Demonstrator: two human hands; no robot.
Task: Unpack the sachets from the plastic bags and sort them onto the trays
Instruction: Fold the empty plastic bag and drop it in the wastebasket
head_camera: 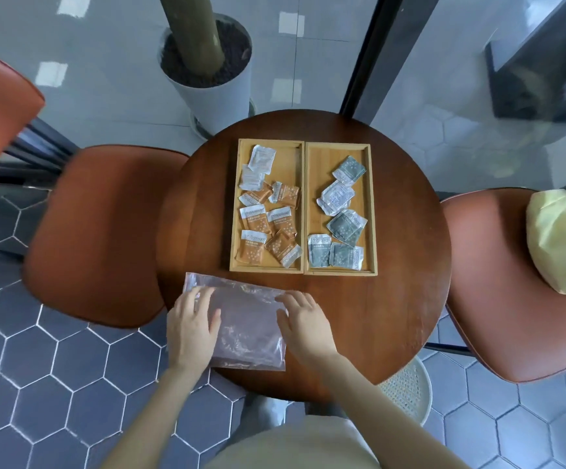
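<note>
Your flat, spread fingers [203, 294] only press the plastic bag [241, 319]; it overhangs the bench [393, 316] and may slide off

Round brown wood table [393, 299]. Three orange-brown chairs around it [102, 238]. Grey six-sided floor tiles [38, 384]. White plant pot [214, 86] behind. Glass wall with dark frame [366, 52].

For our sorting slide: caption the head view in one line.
Both hands flatten an empty plastic bag; sachets fill two wooden trays.
</note>
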